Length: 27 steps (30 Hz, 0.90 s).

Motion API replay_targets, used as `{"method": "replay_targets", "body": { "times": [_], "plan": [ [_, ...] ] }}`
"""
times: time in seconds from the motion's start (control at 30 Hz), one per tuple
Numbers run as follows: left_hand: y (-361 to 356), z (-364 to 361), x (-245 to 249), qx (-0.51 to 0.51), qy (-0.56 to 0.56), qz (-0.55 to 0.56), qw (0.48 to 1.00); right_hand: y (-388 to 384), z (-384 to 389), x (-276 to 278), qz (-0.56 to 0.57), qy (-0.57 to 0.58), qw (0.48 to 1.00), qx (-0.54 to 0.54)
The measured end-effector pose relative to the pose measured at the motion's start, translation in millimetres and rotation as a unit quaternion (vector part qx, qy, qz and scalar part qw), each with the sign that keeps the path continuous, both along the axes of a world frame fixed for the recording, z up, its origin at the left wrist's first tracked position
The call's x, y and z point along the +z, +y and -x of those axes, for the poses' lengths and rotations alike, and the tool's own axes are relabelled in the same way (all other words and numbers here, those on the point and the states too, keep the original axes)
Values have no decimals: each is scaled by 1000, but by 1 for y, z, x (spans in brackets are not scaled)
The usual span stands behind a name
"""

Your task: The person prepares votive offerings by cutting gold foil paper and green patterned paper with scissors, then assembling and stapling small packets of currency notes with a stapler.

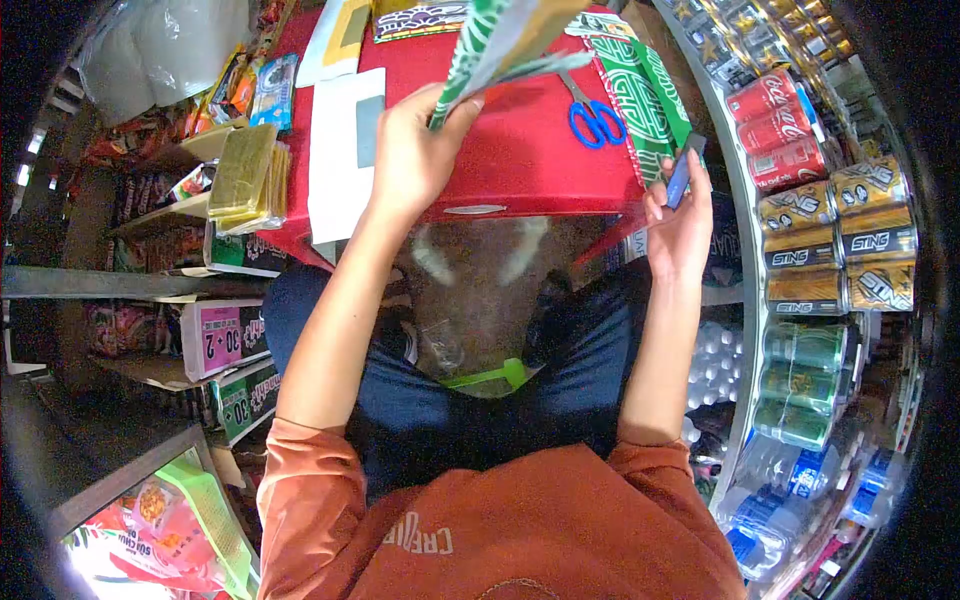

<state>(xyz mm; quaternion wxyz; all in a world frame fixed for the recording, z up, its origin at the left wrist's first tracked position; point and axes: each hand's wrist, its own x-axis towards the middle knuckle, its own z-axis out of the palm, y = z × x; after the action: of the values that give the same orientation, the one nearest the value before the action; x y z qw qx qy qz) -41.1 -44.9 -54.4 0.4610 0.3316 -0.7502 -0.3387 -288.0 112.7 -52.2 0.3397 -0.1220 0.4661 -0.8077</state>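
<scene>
Raised over the red table (520, 185), my left hand (425, 145) is closed on a folded green-and-white patterned paper (485, 50), which also shows a tan side. At the table's right edge my right hand (680, 205) has its fingers bent round a small blue-and-dark object (682, 175), perhaps a cutter or small tool. Just beyond that hand lies a green strip with white patterns (630, 85). Blue-handled scissors (597, 123) lie between my hands. Left of my left hand are a white sheet (335, 150) and a small grey piece (370, 130).
Shelves with packets and boxes (225, 340) stand on the left, with a stack of yellowish packs (245, 180) by the table. On the right is a rack of drink cans (800, 230) and bottles (770, 520). A green object (513, 374) lies below, between the legs.
</scene>
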Motion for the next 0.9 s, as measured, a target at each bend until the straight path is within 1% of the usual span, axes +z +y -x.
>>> {"method": "replay_targets", "body": {
  "times": [0.07,0.17,0.2,0.27,0.33,0.43,0.53,0.63,0.67,0.7,0.73,0.83,0.87,0.9],
  "plan": [
    [0,-2,-10,-23,-30,78,996,2,5,1,10,2,1000,-5],
    [4,-2,-19,-50,-95,148,983,6,9,3,22,9,999,-26],
    [6,-4,-17,-71,-121,112,984,5,11,4,16,2,999,-35],
    [-2,-9,-30,-78,-155,154,973,7,12,6,26,10,999,-30],
    [3,-11,-29,-80,-186,191,960,8,15,3,31,11,999,-25],
    [6,-16,-35,-80,-237,207,946,8,11,5,20,31,999,-25],
    [8,-20,-30,-75,-262,203,940,4,6,4,-18,90,996,-20],
    [9,-26,-27,-105,-268,163,944,4,-7,12,11,48,998,26],
    [10,-27,-26,-109,-273,167,941,5,-5,8,0,60,996,63],
    [12,-30,-22,-113,-279,171,938,3,-8,6,-1,58,996,72],
    [12,-32,-21,-115,-284,175,936,1,-9,4,-4,75,994,79],
    [10,-40,-27,-162,-267,115,943,-6,-24,9,-37,126,988,85],
    [9,-41,-28,-162,-270,121,941,-9,-28,12,-50,144,985,85],
    [9,-43,-26,-162,-273,126,940,-12,-28,10,-74,188,974,105]
  ]
}}
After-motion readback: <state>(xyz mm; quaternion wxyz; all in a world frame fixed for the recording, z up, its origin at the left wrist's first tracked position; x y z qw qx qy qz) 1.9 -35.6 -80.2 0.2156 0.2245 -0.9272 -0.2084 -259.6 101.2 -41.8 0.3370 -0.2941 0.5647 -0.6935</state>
